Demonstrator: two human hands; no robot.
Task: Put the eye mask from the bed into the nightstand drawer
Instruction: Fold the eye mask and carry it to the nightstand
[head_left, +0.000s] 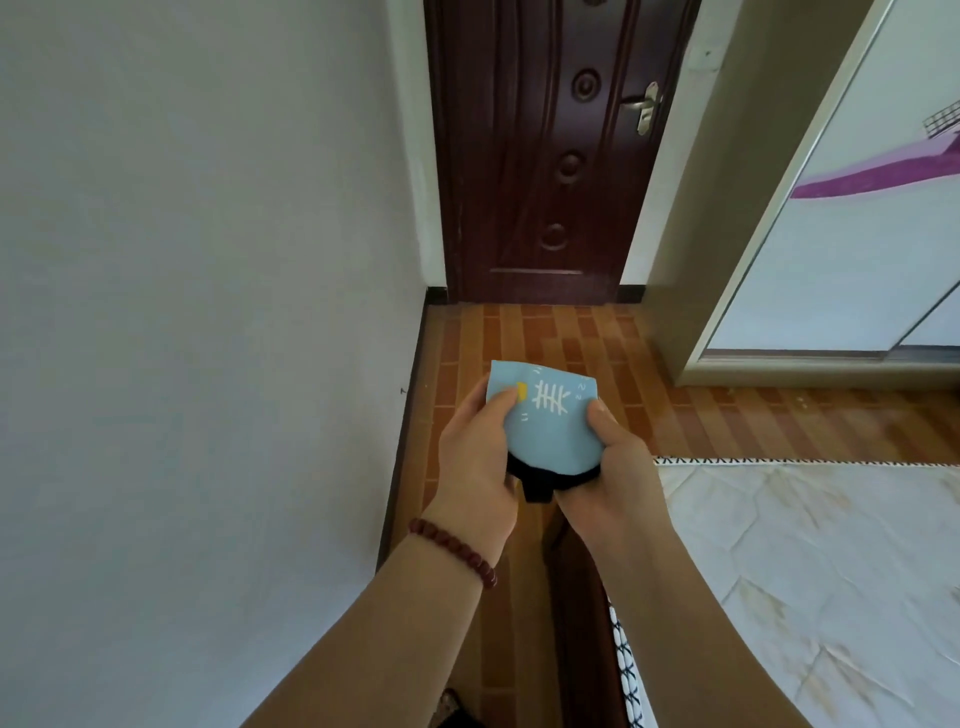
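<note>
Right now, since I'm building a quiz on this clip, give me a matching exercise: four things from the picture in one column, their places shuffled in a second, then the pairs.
Things:
1. eye mask
2. wooden door
3. bead bracelet
4. bed

Places:
A. on the wrist of the left hand
B. lower right of the view
C. gripped by the left hand and the right hand
D. straight ahead, at the far end of the tiled floor

Pairs: 1-C, 2-D, 3-A, 4-B
</note>
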